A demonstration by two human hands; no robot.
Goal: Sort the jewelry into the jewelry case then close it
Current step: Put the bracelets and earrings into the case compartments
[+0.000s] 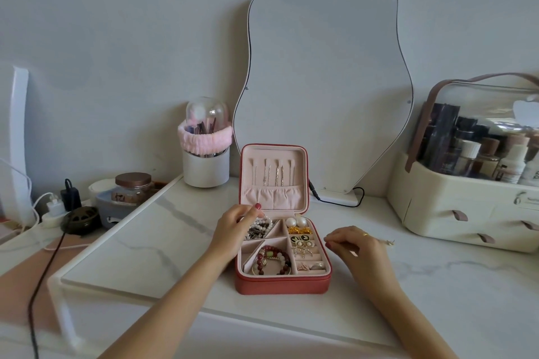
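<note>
The red jewelry case [282, 281] lies open on the marble top, its lid [273, 154] upright with thin chains hanging inside. Its compartments hold a pearl-and-black bracelet [260, 227], a red bead bracelet [272, 259], pearl earrings [296, 222] and several gold pieces. My left hand [233, 227] reaches over the case's far-left compartment. Its fingertips touch the pearl-and-black bracelet and the thumb is lifted clear. My right hand [355, 245] rests loosely curled on the table just right of the case, with nothing visible in it. A small gold piece [389, 242] lies behind it.
A wavy mirror [323, 81] leans on the wall behind the case, its cable [338, 202] trailing on the top. A brush holder [205, 154] stands at the back left, and a cosmetics organizer [466, 201] at the right. Jars, plugs and a cord crowd the left side.
</note>
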